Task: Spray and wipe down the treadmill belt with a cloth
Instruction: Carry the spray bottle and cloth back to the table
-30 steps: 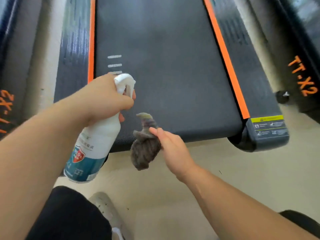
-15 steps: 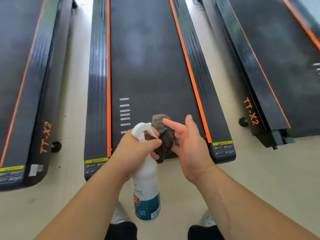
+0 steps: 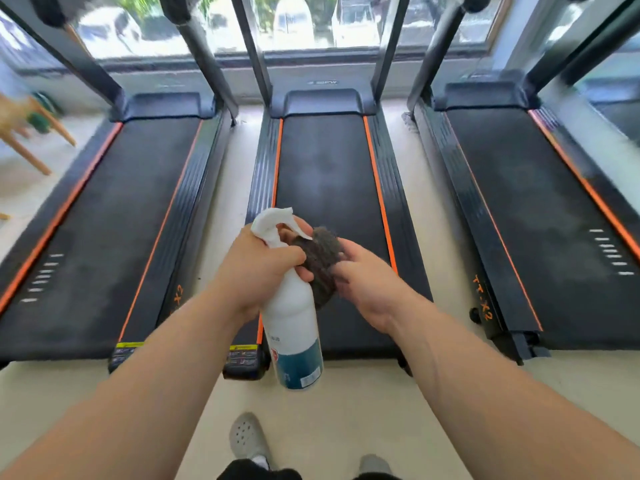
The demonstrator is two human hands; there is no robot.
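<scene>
Nearest to us, a grey shoe (image 3: 247, 436) stood on the pale floor (image 3: 346, 410), short of the rear end of the middle treadmill belt (image 3: 325, 174). Above that rear end, our left hand (image 3: 259, 268) was clenched round the neck of the white spray bottle (image 3: 291, 317), which hung roughly upright with its nozzle aimed out along the belt. We judged this grip ready for triggering. Just right of the bottle, our right hand (image 3: 370, 289) grasped the bunched grey cloth (image 3: 323, 258) in its fingers. The cloth touched the bottle, clear of the belt and ahead of the nozzle. We judged it should move aside before spraying. The belt itself lay bare, flanked by orange strips, and nothing rested on it. A left treadmill (image 3: 114, 220) and a right treadmill (image 3: 530, 209) ran parallel on either side, separated from it by floor gaps. At its far end sat the motor cover (image 3: 323, 102); the uprights (image 3: 254, 53) would limit reach there. Beyond them was a window (image 3: 304, 22).
</scene>
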